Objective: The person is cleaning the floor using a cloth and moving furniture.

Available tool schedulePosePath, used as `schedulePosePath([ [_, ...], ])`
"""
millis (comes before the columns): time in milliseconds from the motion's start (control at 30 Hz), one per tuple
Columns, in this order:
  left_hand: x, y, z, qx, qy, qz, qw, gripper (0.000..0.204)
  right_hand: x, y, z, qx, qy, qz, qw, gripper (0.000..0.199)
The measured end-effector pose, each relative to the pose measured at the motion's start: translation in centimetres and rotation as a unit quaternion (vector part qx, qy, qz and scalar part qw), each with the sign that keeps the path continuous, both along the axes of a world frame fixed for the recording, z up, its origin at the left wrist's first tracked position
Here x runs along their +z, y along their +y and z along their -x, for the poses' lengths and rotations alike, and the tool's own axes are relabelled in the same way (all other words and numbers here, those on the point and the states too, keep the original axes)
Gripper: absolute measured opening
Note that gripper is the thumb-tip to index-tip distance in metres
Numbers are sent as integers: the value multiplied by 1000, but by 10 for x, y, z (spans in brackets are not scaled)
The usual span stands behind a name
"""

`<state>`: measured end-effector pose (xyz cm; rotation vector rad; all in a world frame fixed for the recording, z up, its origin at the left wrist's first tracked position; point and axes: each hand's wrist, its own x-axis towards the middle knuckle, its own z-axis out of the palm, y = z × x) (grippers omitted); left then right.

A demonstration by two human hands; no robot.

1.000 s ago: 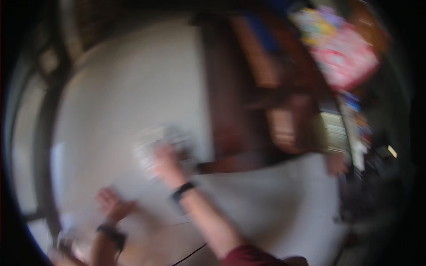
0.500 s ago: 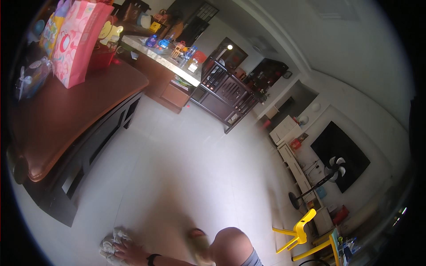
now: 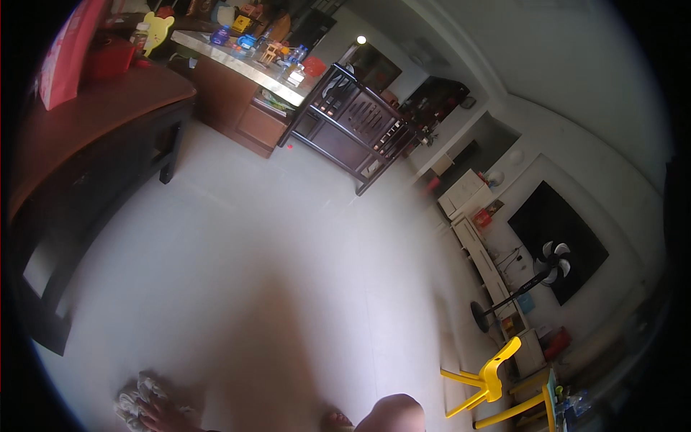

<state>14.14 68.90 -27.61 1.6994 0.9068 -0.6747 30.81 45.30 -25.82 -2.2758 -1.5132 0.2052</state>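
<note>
One R hand (image 3: pixel 164 416) down on a crumpled off-white rag (image 3: pixel 137 397)

Fingers lie over the cloth; can't tell if they pinch it or merely press, as the palm is cut off at the bottom edge. L hand: n/a, out of view. Rag loc.: on the pale floor (image 3: pixel 245 237), far lower left, near the dark leg (image 3: pixel 50 335) of the brown-topped wooden table (image 3: pixel 137 97). Bare knee (image 3: pixel 394 417) & foot (image 3: pixel 336 420) are to the R, well apart from the rag.

Handling, imo: flatten the bunched folds for max. contact, spread fingers so pressure is even, & go easy near the table leg to spare the knuckles. Glare mid-floor may hide marks, so best check from a low angle.
</note>
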Motion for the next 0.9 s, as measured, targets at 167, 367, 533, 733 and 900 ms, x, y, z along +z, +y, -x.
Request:
schedulePosePath([
  [167,20,-64,-45,-55,-16,49,997,84,-8,-99,-44,-52,67,-48,995,37],
  [367,44,-143,-109,-197,-87,47,975,74,22,-222,-129,-186,-42,49,980,57],
  [533,112,-179,-135,-249,-101,119,956,94,10,-237,-161,-319,326,-85,886,52],
  [733,158,-262,-199,-114,-288,254,916,77,96,-190,-108,-214,782,-281,513,50],
  [900,135,-278,-148,274,-200,366,866,51,101,-155,-68,-142,875,-147,440,62],
])
